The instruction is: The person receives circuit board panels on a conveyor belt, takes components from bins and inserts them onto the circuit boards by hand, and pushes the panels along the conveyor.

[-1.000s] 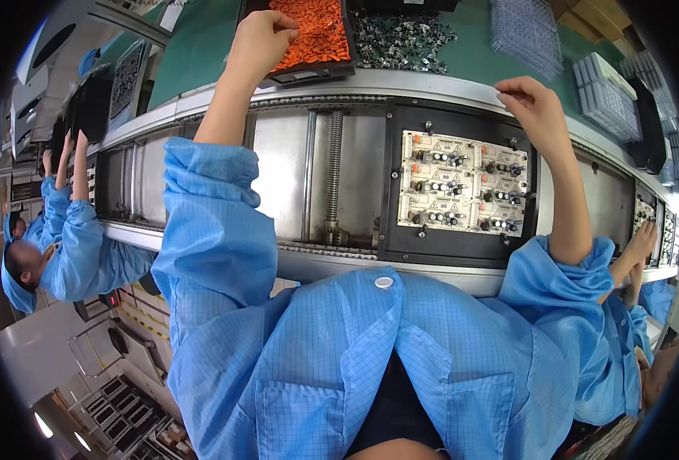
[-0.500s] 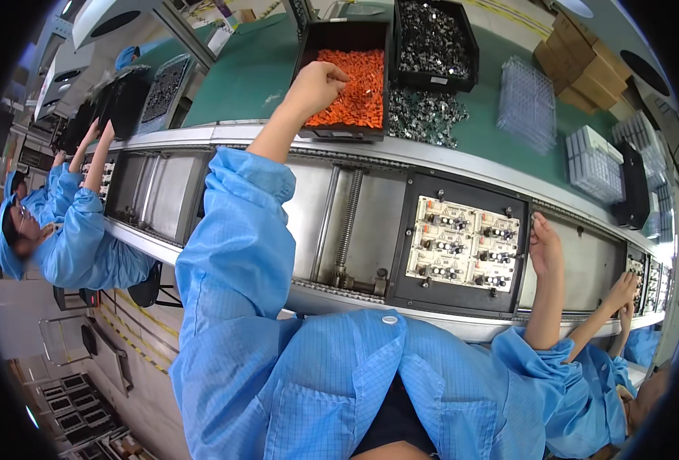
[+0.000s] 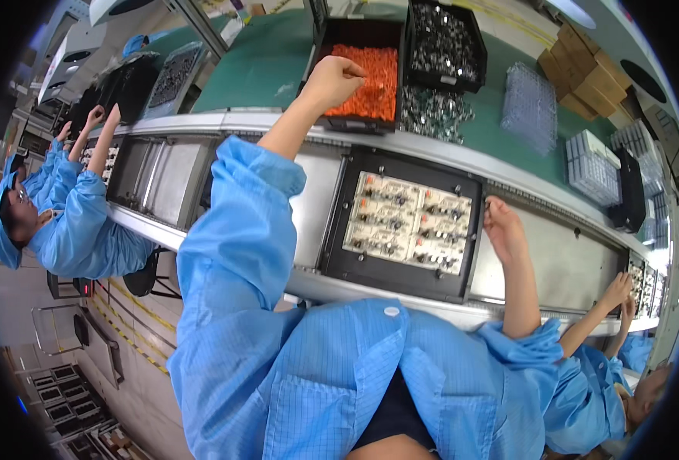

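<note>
1. Green tabletop (image 3: 263, 69): bare left of the orange-parts bin (image 3: 366, 73).
2. Blocked right of it: metal-parts bin (image 3: 441, 42), loose metal pile (image 3: 431, 115), clear trays (image 3: 530, 107).
3. Conveyor (image 3: 562, 261): open plate right of the black fixture (image 3: 405, 222).

Worker's garment: light blue anti-static smock, fine grid weave, loose sleeves pushed up to the elbows, gathered cuffs, white snap button at the collar; dark garment beneath; hands bare.

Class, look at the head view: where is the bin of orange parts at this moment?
The bin of orange parts sits upper centre, left of the bin of metal parts, under the left hand.
</note>
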Action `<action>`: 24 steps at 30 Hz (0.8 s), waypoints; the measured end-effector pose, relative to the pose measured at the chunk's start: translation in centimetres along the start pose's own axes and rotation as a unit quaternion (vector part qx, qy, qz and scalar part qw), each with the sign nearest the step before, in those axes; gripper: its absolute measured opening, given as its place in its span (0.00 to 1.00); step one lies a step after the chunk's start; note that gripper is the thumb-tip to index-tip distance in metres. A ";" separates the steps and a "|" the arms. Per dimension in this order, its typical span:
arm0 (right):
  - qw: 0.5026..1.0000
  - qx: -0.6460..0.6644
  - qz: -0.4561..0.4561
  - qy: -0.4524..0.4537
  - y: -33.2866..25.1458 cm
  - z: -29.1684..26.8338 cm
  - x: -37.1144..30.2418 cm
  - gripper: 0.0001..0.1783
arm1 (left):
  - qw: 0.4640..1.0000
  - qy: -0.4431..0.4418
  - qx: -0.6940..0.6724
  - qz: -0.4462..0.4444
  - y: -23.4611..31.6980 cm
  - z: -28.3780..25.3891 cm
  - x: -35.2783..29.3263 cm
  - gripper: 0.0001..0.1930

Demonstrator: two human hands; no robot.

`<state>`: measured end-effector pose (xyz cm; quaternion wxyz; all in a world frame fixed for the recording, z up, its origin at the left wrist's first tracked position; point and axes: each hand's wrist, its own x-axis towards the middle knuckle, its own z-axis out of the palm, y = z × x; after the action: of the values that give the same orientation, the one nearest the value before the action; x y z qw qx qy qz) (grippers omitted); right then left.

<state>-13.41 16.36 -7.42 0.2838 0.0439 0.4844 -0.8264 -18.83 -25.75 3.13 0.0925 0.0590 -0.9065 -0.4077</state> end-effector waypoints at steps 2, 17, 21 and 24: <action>1.000 -0.003 -0.017 -0.003 -0.8 0.1 0.3 0.11 | 1.000 0.009 0.021 0.008 -0.2 0.5 0.9 0.11; 0.997 -0.008 -0.067 0.034 -0.9 0.1 -0.7 0.14 | 0.975 -0.107 -0.192 -0.046 2.1 0.0 -7.6 0.09; 0.997 0.008 -0.077 0.004 -1.1 1.0 -1.0 0.13 | 0.977 -0.117 -0.169 -0.055 2.0 0.6 -10.6 0.10; 0.998 -0.002 -0.064 0.011 -1.0 1.7 -1.2 0.12 | 0.975 -0.039 -0.217 -0.028 0.6 -0.2 -9.0 0.10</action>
<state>-12.55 15.86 -5.32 0.2249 0.0218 0.4908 -0.8414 -10.05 -23.83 2.66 0.0558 0.0473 -0.7974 -0.5989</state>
